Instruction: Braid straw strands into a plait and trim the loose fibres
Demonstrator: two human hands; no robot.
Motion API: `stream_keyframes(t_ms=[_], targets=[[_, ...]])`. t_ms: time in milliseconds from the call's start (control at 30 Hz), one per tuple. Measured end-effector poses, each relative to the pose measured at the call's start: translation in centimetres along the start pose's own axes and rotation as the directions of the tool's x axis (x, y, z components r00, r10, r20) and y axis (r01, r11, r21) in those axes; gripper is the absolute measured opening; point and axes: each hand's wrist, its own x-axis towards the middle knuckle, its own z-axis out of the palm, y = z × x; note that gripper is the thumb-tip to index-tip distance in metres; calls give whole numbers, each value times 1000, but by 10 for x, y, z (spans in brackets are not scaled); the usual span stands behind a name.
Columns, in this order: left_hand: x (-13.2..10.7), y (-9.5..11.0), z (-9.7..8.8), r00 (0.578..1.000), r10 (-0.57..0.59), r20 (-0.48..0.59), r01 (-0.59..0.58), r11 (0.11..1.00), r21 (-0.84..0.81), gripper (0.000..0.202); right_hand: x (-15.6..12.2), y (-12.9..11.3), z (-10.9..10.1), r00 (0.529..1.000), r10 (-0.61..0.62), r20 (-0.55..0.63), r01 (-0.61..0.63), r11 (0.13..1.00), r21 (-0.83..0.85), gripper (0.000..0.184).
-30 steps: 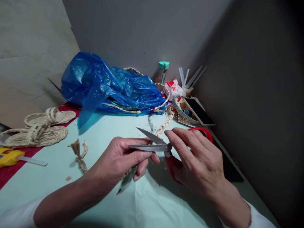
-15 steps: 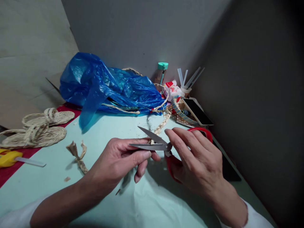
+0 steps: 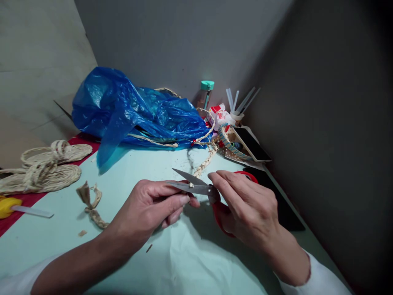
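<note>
Grasping scissors (image 3: 212, 192) in right hand (image 3: 250, 200), blades (image 3: 200, 189) parted, partly hiding braid (image 3: 204, 164) held in left hand (image 3: 150, 207); bag (image 3: 144, 110) beyond, 2 sandals (image 3: 63, 177) leftward.

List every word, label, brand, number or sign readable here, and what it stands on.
No text is readable.
Red-and-white packet: printed marks, too small and blurred to read.
Scissors: no legible lettering.
Dark-screened device: no legible text.

Table (image 3: 202, 254): pale green cover
Back wall (image 3: 184, 41): grey, beyond table
Right wall (image 3: 325, 123): dark, alongside table
Light: dim, uneven
</note>
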Motion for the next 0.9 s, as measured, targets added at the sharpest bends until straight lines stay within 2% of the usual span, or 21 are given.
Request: stream_keyframes(t_ms=[167, 500, 633, 700, 800, 900], targets=[[0, 0, -1, 1000, 14, -13, -14, 1000, 28, 21, 0, -1, 1, 1000, -23, -14, 23, 1000, -6, 28], [-1, -2, -2, 999, 19, -33, -17, 998, 54, 22, -6, 0, 6, 999, -32, -7, 31, 998, -46, 37], [-1, 1, -2, 999, 20, -32, -18, 997, 71, 23, -3, -4, 6, 1000, -21, 0, 21, 999, -47, 33], [-1, 2, 0, 1000, 13, -17, -12, 998, 69, 23, 1, -4, 5, 999, 39, 0, -39, 998, -46, 29], [-2, 3, 4, 999, 27, -34, -25, 999, 43, 22, 5, 1, 4, 977, 209, -42, -209, 978, -9, 24], [-4, 6, 8, 997, 25, -72, -24, 1000, 14, 32, 6, 8, 4, 935, 349, -67, -335, 928, 162, 18]])
